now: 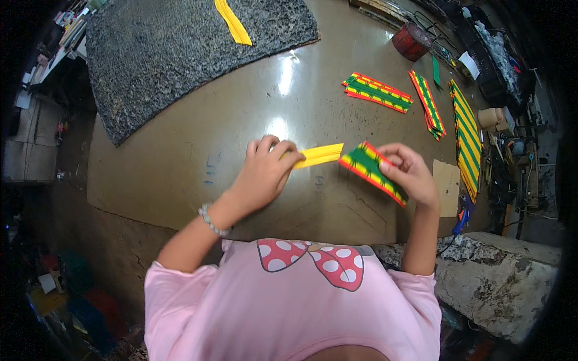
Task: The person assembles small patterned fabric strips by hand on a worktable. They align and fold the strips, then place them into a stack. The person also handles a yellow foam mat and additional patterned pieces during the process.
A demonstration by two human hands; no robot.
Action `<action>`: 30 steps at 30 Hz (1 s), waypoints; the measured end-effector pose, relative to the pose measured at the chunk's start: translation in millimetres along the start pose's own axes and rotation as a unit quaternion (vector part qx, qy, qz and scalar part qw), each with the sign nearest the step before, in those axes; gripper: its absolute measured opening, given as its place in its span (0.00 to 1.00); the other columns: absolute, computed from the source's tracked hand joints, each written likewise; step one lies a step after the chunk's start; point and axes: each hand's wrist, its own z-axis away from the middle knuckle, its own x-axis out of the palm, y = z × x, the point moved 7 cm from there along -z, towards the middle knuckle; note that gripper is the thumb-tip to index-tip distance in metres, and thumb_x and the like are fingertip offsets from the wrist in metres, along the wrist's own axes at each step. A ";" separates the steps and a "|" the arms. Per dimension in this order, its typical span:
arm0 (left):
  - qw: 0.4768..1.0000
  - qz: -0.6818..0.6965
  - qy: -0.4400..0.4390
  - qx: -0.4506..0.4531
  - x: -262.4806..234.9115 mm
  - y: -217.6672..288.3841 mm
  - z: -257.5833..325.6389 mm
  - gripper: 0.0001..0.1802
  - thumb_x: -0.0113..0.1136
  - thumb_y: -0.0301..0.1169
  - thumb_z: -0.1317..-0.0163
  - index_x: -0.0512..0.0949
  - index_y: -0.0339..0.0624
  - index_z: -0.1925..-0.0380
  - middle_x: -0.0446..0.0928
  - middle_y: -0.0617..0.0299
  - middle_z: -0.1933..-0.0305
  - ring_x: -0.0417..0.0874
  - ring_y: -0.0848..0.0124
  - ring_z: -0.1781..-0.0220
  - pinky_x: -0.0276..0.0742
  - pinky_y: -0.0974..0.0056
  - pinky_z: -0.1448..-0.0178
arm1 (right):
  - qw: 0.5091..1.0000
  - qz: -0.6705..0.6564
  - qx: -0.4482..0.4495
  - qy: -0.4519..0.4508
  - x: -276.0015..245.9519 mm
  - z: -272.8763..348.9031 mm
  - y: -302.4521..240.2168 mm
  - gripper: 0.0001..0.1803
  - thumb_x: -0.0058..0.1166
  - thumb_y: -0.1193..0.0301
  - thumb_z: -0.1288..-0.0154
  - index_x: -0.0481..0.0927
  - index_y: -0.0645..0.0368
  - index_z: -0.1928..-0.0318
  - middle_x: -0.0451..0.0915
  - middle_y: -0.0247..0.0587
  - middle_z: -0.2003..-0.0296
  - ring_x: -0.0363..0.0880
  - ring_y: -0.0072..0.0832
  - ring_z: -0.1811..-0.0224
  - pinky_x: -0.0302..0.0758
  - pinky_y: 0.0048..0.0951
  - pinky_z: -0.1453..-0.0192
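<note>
My left hand [265,171], with a beaded bracelet on its wrist, is closed on a folded yellow strip [322,155] low over the table. The strip's free end points right. A short green band with red edges and yellow patches [370,168] is pinched between the thumb and fingers of my right hand [412,174]. It is tilted, and its left corner comes close to the end of the yellow strip; whether they touch I cannot tell.
Similar patterned bands [379,92] lie farther right on the brown table [241,108]. Beyond are yellow-green striped pieces [466,138], cardboard [445,188], a blue glue gun [462,219] and a red can [412,41]. A dark rough mat [174,57] bears another yellow strip [233,24].
</note>
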 end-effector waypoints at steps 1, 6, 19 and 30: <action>1.000 0.009 -0.008 0.026 2.1 -3.1 -6.6 0.12 0.60 0.26 0.40 0.81 0.48 0.55 0.77 0.64 0.51 0.72 0.61 0.46 0.63 0.57 0.45 | 0.998 0.027 0.052 -0.004 2.7 5.2 13.2 0.12 0.59 0.72 0.29 0.78 0.65 0.49 0.82 0.29 0.61 0.77 0.12 0.58 0.74 0.16 0.54; 0.993 0.094 0.048 0.054 -9.8 -19.1 -33.7 0.14 0.59 0.20 0.44 0.82 0.47 0.58 0.79 0.63 0.54 0.77 0.62 0.49 0.70 0.58 0.44 | 0.988 0.127 0.073 -0.056 36.1 7.1 36.0 0.12 0.60 0.67 0.30 0.82 0.65 0.57 0.82 0.28 0.67 0.74 0.11 0.65 0.73 0.19 0.61; 0.966 0.159 0.103 -0.174 -46.7 -66.2 19.2 0.08 0.60 0.24 0.39 0.84 0.43 0.61 0.79 0.60 0.58 0.77 0.61 0.53 0.73 0.58 0.46 | 0.964 0.245 -0.027 -0.101 116.8 -94.6 11.1 0.18 0.61 0.59 0.32 0.85 0.65 0.61 0.79 0.33 0.76 0.71 0.17 0.73 0.70 0.25 0.67; 0.967 0.158 0.064 -0.189 -39.7 -69.7 21.1 0.10 0.63 0.27 0.40 0.84 0.47 0.58 0.78 0.63 0.55 0.75 0.61 0.51 0.72 0.58 0.43 | 0.964 0.235 0.050 -0.111 115.9 -107.5 28.1 0.18 0.61 0.60 0.32 0.85 0.67 0.62 0.78 0.37 0.79 0.72 0.20 0.74 0.71 0.29 0.69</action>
